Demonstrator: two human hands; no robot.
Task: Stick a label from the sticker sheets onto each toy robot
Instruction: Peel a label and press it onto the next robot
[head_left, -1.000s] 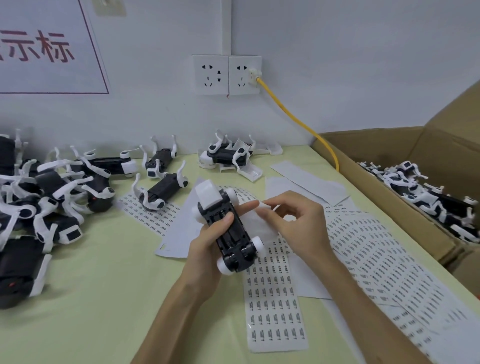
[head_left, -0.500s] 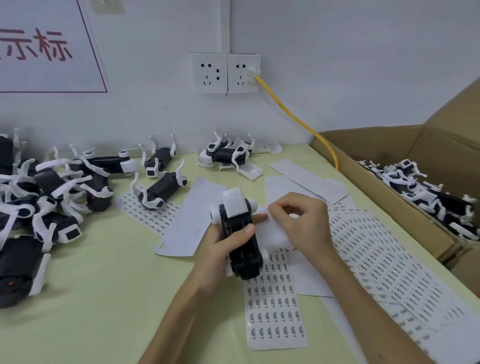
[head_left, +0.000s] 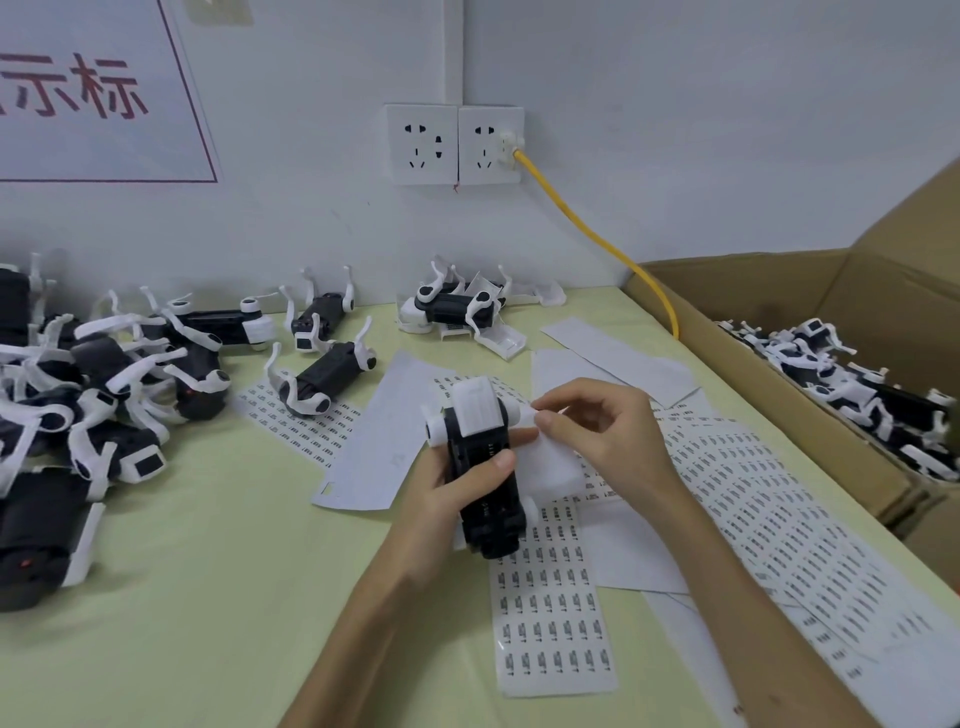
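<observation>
We are midway through one robot among many. Our left hand has its grip wrapped round the toy robot, thumb laid across the black body, holding it up above the sticker sheets near the middle of the worktop. Our right hand has a narrow grip, fingertips pinching a white part at the robot's right flank; we cannot tell whether that is a leg, backing paper or a label

The robot's long axis runs away from us, nearly straight up the view, white block end toward the wall and black end toward our wrists, underside or back facing us

As for progress, we judge plenty is left. A heap of robots lies at the left of the worktop, a few more sit near the wall, and the cardboard box at the right holds more robots. We cannot read which of these carry labels. The sheets have many printed labels left, and several blank strips lie among them
</observation>
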